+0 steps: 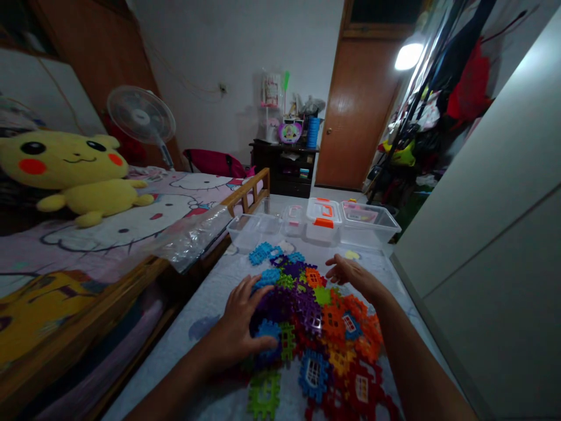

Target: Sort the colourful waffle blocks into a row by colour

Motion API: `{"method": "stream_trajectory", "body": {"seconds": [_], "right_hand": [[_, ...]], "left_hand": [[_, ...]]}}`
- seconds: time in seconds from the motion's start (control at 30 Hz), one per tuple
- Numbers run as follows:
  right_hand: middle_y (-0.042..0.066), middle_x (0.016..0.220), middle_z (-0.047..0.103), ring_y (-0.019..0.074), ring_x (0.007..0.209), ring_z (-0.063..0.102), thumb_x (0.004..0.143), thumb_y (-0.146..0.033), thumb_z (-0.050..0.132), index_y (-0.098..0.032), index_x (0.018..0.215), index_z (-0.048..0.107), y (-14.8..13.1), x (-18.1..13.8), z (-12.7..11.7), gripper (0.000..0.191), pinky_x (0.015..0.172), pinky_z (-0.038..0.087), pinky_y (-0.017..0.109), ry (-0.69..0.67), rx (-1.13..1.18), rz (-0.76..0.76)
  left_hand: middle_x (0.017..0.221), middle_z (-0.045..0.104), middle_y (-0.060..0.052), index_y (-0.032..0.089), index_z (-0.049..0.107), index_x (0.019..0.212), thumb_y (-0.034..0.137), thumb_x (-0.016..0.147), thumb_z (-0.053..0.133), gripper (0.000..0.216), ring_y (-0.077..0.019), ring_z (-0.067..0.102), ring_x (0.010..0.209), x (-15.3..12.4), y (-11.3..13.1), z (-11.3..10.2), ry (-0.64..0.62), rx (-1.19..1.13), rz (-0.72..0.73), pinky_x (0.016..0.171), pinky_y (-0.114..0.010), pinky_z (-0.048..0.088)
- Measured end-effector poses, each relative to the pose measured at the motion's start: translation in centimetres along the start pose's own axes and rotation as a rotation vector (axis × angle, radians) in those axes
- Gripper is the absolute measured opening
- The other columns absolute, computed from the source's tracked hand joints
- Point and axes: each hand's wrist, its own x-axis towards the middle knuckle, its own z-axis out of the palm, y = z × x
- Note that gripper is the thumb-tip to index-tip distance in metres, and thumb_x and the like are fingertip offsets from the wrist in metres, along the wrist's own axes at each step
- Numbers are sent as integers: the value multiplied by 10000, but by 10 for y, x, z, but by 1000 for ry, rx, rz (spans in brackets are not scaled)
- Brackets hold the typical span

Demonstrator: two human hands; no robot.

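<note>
Head view: left fingers [246, 287] over plastic tiles [309, 310], bedsheet [175, 219] seemingly Hello Kitty

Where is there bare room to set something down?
Bare cloth shows left of the left hand, towards the wooden rail, and right of the right hand, towards the white cabinet. Between the hands, colourful pieces crowd together; clear bins line the far end.
</note>
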Motion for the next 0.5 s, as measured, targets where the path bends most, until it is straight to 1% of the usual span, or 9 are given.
{"method": "stream_trajectory", "body": {"seconds": [0.07,0.13,0.2,0.27,0.33,0.37,0.43,0.5], "right_hand": [[149,1067,702,253,934,647,885,-741,303,-147,1111,632,-6,13,3,715,864,499,435,47,-70,-23],[149,1185,668,285,1088,604,892,-722,322,-161,1126,644,-11,28,8,688,957,458,464,50,-121,-50],[127,1251,644,300,1192,549,879,-706,396,-185,1153,651,-15,41,16,642,1037,402,476,19,-145,-66],[123,1288,626,310,1238,518,844,-683,504,-187,1191,643,-17,50,27,621,1085,358,476,-30,-153,-72],[137,1317,604,320,1249,510,797,-648,610,-171,1239,618,-17,55,39,650,1100,346,477,-83,-155,-71],[139,1317,603,319,1234,523,775,-625,655,-169,1268,598,-18,56,44,675,1089,364,475,-114,-150,-71],[129,1277,625,301,1157,578,738,-581,718,-178,1315,560,-18,54,54,721,1022,440,463,-182,-128,-73],[114,1222,652,275,1061,625,713,-546,753,-187,1336,538,-20,50,62,751,940,503,439,-244,-102,-76]], "left_hand": [[1621,159,-108,309,359,1473,717,706,655,918,-416,126,1475,-21,-8,0,-9,-6,-37,1143,-623,241],[1631,114,-119,310,284,1510,742,671,664,1018,-428,132,1471,-39,-15,3,-8,-6,-66,1129,-623,273],[1638,87,-123,329,220,1534,750,574,728,1165,-458,137,1462,-53,-19,13,1,22,-65,1117,-639,284],[1640,79,-134,351,184,1543,736,455,796,1306,-500,133,1448,-61,-21,27,15,64,-43,1104,-680,262],[1639,81,-143,366,168,1545,663,375,860,1391,-532,125,1436,-62,-19,40,51,104,-38,1093,-714,233],[1640,78,-142,369,161,1546,608,357,887,1413,-535,124,1435,-60,-18,46,75,117,-47,1094,-718,224],[1641,66,-139,369,141,1548,518,367,908,1416,-525,137,1437,-53,-13,52,107,124,-62,1099,-706,234],[1642,58,-136,364,131,1550,488,410,900,1381,-506,167,1439,-43,-7,54,115,108,-58,1100,-677,270]]}}
